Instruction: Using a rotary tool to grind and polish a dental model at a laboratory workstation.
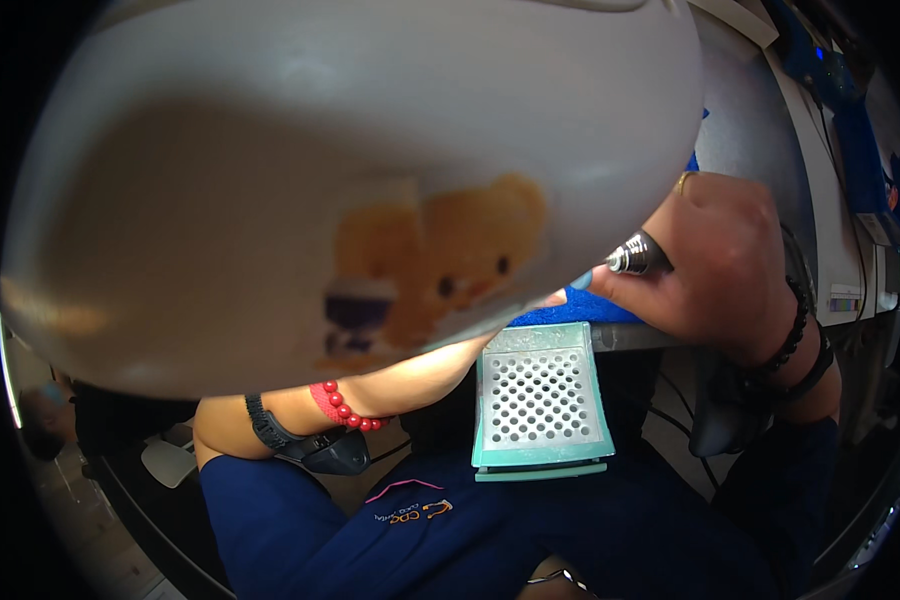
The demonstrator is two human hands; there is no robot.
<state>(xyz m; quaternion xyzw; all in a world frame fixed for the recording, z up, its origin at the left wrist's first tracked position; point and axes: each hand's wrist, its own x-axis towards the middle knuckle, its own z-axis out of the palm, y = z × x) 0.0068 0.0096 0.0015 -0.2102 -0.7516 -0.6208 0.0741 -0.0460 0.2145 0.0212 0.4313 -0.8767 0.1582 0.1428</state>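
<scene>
My right hand [715,265] is closed around a rotary handpiece [638,254], whose dark body narrows to a shiny metal cone pointing left. A blue-looking fingernail shows just below the cone. From the lower left comes my left hand [425,378], reaching towards the right hand; its fingers are mostly hidden behind a large white lamp head [370,60], so what they hold cannot be made out. Below both hands, a teal-framed tray [483,440] with a grey perforated plate [545,395] juts out from the bench edge towards my body.
The lamp head, with a bear sticker [480,240] on it, covers much of the view. Blue material [610,312] lies on the bench behind the tray. Black armrests [335,452] flank me. Cables and blue boxes [875,150] are at the far right.
</scene>
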